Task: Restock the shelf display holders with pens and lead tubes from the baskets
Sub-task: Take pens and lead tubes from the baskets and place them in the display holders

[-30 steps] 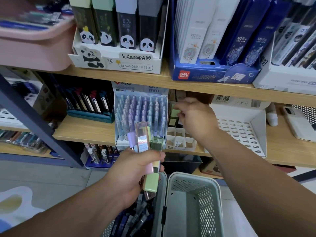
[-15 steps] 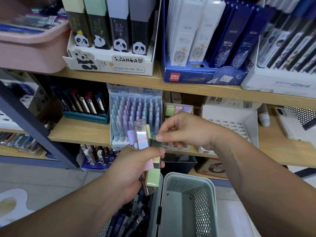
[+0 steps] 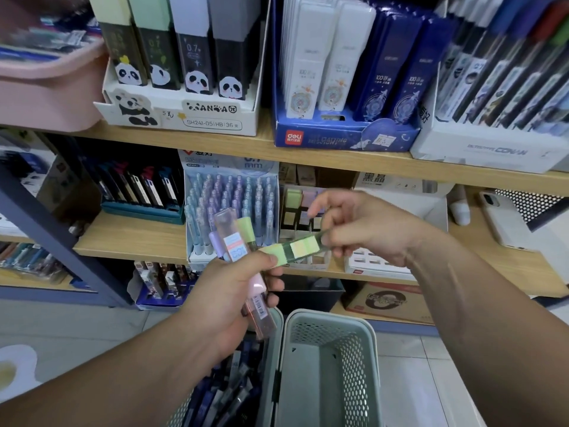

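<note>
Since half a second ago the green lead tube (image 3: 295, 248) has swung out of the bundle and now lies crosswise between the hands. The right hand (image 3: 366, 229) pinches its far end, which the fingertips hide. The near end sits at the thumb of the left hand (image 3: 228, 300), which grips the other lead tubes (image 3: 235, 241) upright, their middles covered by its fingers. Behind the right hand, the compartmented display holder (image 3: 303, 262) is half hidden. Below the left hand, a basket of pens (image 3: 181, 412) is blurred and cut off, and a pale green mesh basket (image 3: 326, 317) stands just beside it.

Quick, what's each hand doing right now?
Left hand: holds a bunch of lead tubes.
Right hand: pinches one end of a green tube.
</note>
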The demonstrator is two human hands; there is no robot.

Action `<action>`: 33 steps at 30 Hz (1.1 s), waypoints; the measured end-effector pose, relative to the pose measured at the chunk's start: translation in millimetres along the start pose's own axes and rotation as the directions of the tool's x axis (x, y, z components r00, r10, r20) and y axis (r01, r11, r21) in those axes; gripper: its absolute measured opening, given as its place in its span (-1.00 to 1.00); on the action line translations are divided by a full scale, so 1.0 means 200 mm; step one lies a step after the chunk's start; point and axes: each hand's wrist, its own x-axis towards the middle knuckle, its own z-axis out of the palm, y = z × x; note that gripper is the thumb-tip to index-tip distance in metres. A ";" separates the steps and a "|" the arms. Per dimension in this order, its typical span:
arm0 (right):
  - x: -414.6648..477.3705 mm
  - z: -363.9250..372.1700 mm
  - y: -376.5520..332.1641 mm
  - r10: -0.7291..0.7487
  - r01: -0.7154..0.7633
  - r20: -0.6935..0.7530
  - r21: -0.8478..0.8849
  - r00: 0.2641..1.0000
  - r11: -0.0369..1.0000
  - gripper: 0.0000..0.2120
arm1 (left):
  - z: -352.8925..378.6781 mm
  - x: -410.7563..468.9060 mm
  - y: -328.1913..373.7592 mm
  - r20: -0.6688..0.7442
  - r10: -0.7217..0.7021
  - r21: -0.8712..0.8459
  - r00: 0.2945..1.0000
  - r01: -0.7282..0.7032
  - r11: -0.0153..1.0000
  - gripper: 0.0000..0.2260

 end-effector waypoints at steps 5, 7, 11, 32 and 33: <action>-0.02 0.07 0.01 0.080 -0.033 0.311 -0.154 0.947 0.988 -0.45 | -0.01 0.01 -0.01 -0.005 0.006 0.072 1.000 -0.006 0.997 -0.92; 0.01 0.13 0.01 0.048 0.005 0.318 -0.166 0.947 0.986 -0.46 | 0.00 0.01 -0.02 0.019 -0.008 0.113 1.000 0.006 0.994 -0.91; 0.04 0.12 0.01 0.010 0.031 0.291 -0.137 0.957 0.990 -0.44 | 0.00 0.00 -0.02 0.045 -0.027 0.119 0.999 0.022 0.993 -0.90; 0.35 0.11 0.08 -0.328 0.133 -0.603 -0.344 0.727 0.929 -0.74 | -0.11 0.03 0.01 0.039 -0.109 0.070 0.993 0.106 0.992 -0.65; 0.36 0.11 0.09 -0.339 0.115 -0.607 -0.378 0.718 0.919 -0.74 | -0.11 0.03 0.01 0.037 -0.109 0.068 0.993 0.106 0.992 -0.65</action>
